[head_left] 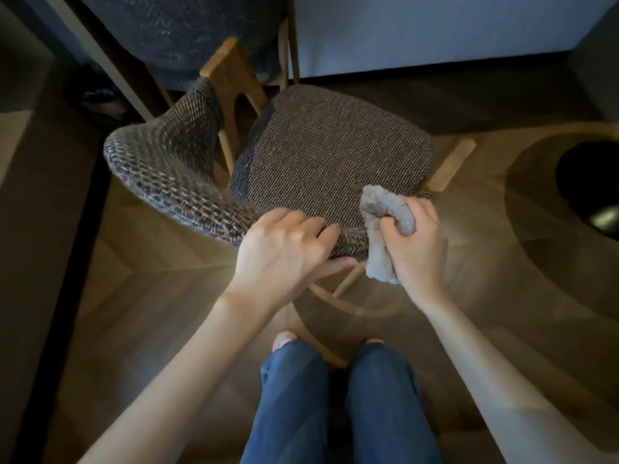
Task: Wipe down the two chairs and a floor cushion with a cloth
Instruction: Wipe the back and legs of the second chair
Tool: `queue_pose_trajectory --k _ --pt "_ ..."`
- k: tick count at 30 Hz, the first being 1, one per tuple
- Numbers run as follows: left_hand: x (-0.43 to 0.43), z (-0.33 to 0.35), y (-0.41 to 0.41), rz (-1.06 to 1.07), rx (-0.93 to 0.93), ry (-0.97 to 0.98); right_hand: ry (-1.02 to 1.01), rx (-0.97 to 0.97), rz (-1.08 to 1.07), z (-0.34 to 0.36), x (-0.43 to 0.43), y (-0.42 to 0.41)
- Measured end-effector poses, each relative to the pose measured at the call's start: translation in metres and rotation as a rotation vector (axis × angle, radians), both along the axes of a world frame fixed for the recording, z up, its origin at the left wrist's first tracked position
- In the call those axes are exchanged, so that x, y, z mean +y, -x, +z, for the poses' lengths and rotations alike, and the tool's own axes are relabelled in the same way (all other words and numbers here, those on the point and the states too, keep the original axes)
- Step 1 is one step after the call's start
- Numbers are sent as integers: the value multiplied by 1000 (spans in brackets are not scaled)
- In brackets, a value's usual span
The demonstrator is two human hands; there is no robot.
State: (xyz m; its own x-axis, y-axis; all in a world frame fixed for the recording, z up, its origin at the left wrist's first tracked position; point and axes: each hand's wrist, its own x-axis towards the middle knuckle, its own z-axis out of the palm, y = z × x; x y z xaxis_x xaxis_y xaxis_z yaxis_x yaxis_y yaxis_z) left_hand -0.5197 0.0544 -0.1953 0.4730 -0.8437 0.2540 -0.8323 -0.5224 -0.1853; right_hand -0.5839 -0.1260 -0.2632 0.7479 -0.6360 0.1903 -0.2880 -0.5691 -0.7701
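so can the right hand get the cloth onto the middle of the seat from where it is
Probably yes. The right hand grips the cloth at the near edge of the seat, nothing lies on the seat ahead of it, and the left hand holds the backrest off to one side.

You are wearing blue jeans and pale footwear edged in red; your forearms are showing bare down to your left hand and right hand.

Home dining rm: woven-fabric chair, herringbone wood floor.
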Motion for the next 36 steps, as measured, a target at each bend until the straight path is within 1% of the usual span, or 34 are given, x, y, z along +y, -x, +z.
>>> queue_pose_trajectory --k 4,6,7,10,13,16,19,21,24,27,30,34,36 --pt "20 13 -3 -48 13 63 -31 -50 48 13 11 12" --pt "43 18 -8 23 3 104 -52 -100 145 23 26 22" --pt "57 20 -11 69 0 122 -30 -120 196 27 35 27" --pt "94 24 -19 210 70 211 167 -119 272 37 65 38" --pt "101 27 -24 291 122 231 352 -56 263 39 88 38" --pt "96 27 -25 303 112 231 431 -8 187 40 91 32" --pt "91 23 -23 303 118 297 535 21 172 40 83 31" --pt "79 18 -13 312 107 363 557 26 116 37 76 37" --pt "40 13 7 319 112 448 516 10 23 34 51 53" --pt "-12 8 28 360 121 461 424 29 -46 36 9 69" --pt "-62 5 48 379 112 460 249 11 -122 38 -25 80" --pt "-111 5 73 397 134 438 -45 -50 -242 47 -50 88" --pt "-120 6 83 319 160 469 -138 -103 -280 50 -53 97"
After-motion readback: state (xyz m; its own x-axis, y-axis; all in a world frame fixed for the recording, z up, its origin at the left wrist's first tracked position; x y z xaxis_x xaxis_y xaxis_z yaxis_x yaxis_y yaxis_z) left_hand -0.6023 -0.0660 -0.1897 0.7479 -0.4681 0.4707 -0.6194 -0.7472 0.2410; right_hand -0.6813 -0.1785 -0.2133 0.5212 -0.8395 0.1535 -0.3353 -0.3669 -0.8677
